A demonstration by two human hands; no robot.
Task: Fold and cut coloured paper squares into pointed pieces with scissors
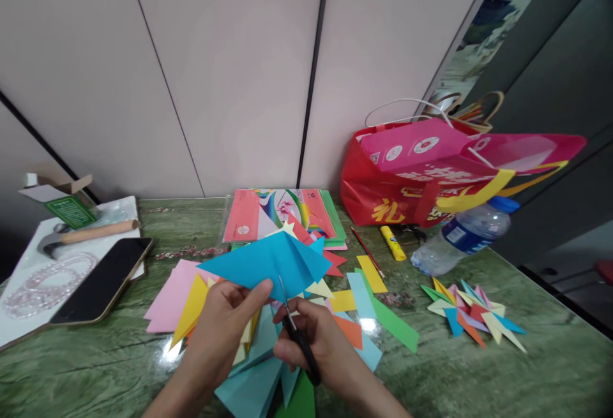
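Observation:
My left hand pinches the lower edge of a folded sheet of bright blue paper between thumb and fingers, holding it up over the table. In my right hand is a pair of black-handled scissors, its blades pointing up and touching the paper's lower edge near the middle. Below both hands lie loose pieces of coloured paper: light blue sheets, a pink stack, yellow folds and a green strip.
A packet of coloured paper, a red gift bag, a water bottle, a glue stick and a paper star stand or lie behind and right. On the left are a phone, a hammer and a small green box.

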